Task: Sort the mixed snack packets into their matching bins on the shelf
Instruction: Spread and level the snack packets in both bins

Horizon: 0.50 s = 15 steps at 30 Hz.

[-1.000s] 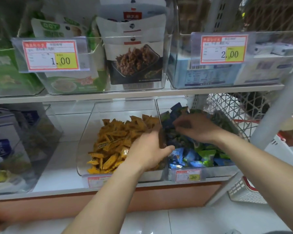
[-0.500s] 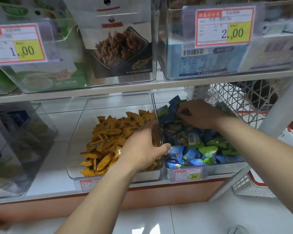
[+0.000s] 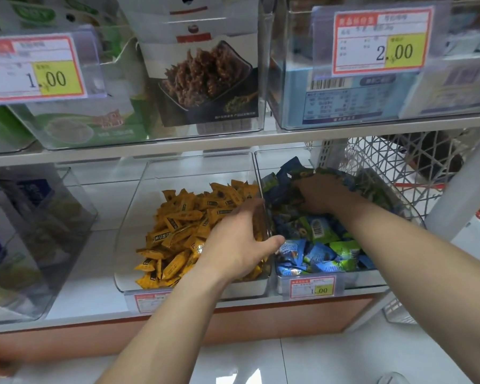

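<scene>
**A:** Where are the packets lying?

**B:** The yellow packets (image 3: 189, 225) are filling the left clear bin (image 3: 135, 217) on the lower shelf (image 3: 94, 309). The blue and green packets (image 3: 319, 245) are sitting mixed in the right clear bin (image 3: 358, 281), directly at its 3 o'clock, with the two bins side by side.

**A:** And the hands?

**B:** The left hand (image 3: 241, 239) is straddling the wall between the bins (image 3: 258, 173), fingers curling down on the yellow side and thumb hooking over the blue side. It is gripping that wall, and I am seeing no packet in it. The right hand (image 3: 324, 195) is reaching into the heap at the 12 o'clock end of the right bin. Its fingertips are hidden under wrappers, so I cannot tell whether it is pinching anything.

**A:** What is worrying you?

**B:** That back heap is standing higher than the rim. Raking through it is likely to tip packets over the wall into the yellow pile at 9 o'clock, undoing the sorting. Others could fall out towards the wire basket (image 3: 399, 162) at 2 o'clock. The wrappers are looking slick, so a loose pinch may be dropping one mid-carry. A hard pull from the left hand could also drag a bin towards the shelf's 6 o'clock edge.
</scene>
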{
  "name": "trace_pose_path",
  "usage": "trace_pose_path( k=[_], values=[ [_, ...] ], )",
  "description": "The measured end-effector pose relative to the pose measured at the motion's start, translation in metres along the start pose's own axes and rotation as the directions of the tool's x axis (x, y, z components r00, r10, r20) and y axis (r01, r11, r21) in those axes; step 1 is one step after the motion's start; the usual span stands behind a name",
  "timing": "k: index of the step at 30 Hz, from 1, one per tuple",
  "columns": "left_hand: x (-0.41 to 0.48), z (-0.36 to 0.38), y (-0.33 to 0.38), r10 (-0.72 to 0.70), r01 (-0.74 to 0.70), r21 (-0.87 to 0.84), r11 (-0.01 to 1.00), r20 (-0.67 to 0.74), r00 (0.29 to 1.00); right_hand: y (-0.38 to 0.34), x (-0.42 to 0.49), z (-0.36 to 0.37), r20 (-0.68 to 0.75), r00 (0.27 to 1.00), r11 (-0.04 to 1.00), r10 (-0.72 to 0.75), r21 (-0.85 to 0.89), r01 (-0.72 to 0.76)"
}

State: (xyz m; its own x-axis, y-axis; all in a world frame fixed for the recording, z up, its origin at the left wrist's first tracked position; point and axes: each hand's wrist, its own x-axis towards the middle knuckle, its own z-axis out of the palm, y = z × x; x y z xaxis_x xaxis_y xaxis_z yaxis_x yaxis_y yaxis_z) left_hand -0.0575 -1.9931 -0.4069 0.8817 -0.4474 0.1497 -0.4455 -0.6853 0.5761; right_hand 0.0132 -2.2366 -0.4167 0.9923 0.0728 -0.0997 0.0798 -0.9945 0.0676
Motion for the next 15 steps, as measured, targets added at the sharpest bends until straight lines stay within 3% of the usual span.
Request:
trace_pose_path(
  k=[5,7,9,11,15],
  values=[
    [0.0,-0.001,0.0,-0.009,0.009,-0.018,1.0,0.004,1.0,0.003,-0.01,-0.008,-0.099,0.995,0.998,-0.027,0.054,0.032],
    [0.002,-0.003,0.001,-0.005,0.005,-0.003,1.0,-0.026,1.0,0.004,-0.023,-0.014,-0.207,0.978,0.97,0.019,0.243,0.032],
    [0.003,-0.006,0.004,0.015,-0.011,0.031,0.999,-0.108,0.994,-0.002,-0.04,-0.027,-0.278,0.957,0.826,0.085,0.556,0.088],
    [0.005,-0.008,0.01,0.039,-0.036,0.019,0.999,-0.218,0.975,-0.016,-0.057,-0.042,-0.306,0.941,0.563,0.142,0.807,0.178],
    [0.008,-0.008,0.026,0.037,-0.101,-0.186,0.977,-0.318,0.947,-0.048,-0.077,-0.062,-0.351,0.93,0.23,0.114,0.92,0.319]
  ],
)
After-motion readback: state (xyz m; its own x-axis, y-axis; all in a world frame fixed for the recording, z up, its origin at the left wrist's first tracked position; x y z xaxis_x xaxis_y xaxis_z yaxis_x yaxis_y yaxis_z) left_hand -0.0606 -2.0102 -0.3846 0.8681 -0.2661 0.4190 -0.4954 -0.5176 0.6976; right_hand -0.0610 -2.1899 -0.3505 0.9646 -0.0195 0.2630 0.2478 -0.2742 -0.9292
